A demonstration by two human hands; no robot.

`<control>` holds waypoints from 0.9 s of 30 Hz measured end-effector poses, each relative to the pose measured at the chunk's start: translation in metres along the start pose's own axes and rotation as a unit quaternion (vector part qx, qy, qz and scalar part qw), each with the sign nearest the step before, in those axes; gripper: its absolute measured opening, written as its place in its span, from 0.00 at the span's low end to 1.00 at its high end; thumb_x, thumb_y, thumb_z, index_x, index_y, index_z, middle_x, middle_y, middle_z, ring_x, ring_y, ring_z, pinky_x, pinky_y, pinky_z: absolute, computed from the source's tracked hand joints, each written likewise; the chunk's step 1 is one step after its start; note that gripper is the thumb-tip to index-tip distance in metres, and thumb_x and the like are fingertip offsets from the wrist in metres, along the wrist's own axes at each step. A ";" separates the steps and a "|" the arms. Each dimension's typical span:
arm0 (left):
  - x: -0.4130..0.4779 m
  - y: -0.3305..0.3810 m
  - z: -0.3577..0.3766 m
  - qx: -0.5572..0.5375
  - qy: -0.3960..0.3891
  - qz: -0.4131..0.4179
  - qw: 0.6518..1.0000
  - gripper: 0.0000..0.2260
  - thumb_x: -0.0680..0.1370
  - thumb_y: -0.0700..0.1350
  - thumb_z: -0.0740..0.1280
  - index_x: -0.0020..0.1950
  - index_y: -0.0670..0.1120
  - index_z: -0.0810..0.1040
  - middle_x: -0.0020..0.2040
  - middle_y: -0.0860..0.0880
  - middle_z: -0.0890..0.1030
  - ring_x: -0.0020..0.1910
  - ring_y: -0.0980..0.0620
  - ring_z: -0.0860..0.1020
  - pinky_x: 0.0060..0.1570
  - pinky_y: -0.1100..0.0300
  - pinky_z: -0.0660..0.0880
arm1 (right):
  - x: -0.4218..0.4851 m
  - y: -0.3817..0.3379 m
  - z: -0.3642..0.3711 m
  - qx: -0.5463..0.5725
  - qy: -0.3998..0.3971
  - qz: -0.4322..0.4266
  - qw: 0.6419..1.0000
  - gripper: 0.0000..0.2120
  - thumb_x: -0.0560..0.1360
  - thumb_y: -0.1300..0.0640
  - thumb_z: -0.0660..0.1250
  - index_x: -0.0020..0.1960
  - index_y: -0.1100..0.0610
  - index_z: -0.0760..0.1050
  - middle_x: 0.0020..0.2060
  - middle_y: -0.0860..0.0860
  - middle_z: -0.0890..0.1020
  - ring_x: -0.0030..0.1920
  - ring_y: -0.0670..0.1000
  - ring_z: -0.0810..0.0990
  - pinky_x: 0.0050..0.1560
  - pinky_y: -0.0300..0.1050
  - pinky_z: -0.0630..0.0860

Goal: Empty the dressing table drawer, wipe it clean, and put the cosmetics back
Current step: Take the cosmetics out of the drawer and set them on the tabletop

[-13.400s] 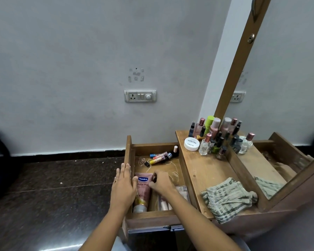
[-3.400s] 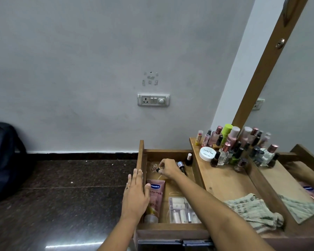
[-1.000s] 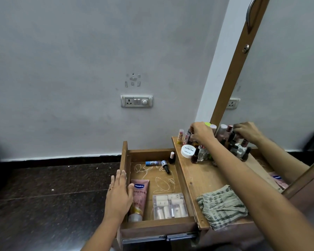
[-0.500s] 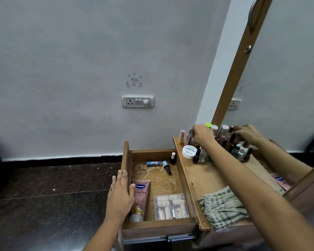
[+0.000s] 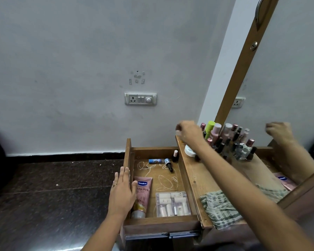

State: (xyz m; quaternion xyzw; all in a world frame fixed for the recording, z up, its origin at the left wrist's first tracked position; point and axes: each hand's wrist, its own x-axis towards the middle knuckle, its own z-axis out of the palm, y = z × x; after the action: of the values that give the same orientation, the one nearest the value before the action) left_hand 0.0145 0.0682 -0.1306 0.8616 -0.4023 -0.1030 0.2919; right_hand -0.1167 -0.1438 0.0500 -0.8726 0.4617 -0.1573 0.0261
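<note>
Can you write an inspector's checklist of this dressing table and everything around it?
Surface: wooden tabletop; drawer pulled open.
Job's things: in the drawer lie a Vaseline tube, a clear box of mini bottles, a blue stick and a dark bottle; a nail polish stands at the back.
Clutter: bottle cluster and white jar by the mirror; checked cloth at the front.
Hands: left hand flat on the drawer's left wall; right hand blurred over the tabletop's back corner, grip unclear.
Cables: nothing seen.
Surroundings: wall socket, dark floor.
</note>
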 end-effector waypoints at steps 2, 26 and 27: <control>-0.001 0.001 -0.001 -0.001 0.000 0.001 1.000 0.29 0.82 0.57 0.55 0.80 0.50 0.51 0.79 0.52 0.49 0.78 0.50 0.47 0.74 0.51 0.55 | -0.001 -0.014 0.035 0.006 -0.073 -0.031 0.997 0.10 0.75 0.62 0.63 0.53 0.58 0.80 0.49 0.56 0.83 0.52 0.57 0.82 0.52 0.49 0.79; 0.001 0.001 0.000 -0.002 -0.001 -0.003 1.000 0.28 0.82 0.57 0.54 0.80 0.51 0.49 0.79 0.54 0.47 0.78 0.52 0.44 0.74 0.54 0.53 | -0.009 -0.010 0.176 -0.143 -0.198 0.064 0.968 0.15 0.79 0.67 0.59 0.64 0.60 0.73 0.59 0.55 0.79 0.59 0.54 0.79 0.53 0.45 0.76; 0.001 0.001 0.000 -0.002 -0.002 -0.004 1.000 0.28 0.82 0.57 0.54 0.80 0.51 0.48 0.79 0.54 0.47 0.78 0.52 0.44 0.74 0.54 0.52 | -0.007 -0.011 0.174 -0.142 -0.189 0.063 0.970 0.14 0.79 0.66 0.59 0.63 0.59 0.73 0.59 0.54 0.79 0.59 0.54 0.79 0.53 0.45 0.76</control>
State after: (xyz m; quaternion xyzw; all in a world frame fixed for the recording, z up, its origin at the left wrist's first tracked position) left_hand 0.0148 0.0668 -0.1300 0.8622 -0.3995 -0.1072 0.2925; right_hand -0.0598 -0.1491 -0.1149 -0.8504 0.5200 0.0797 -0.0015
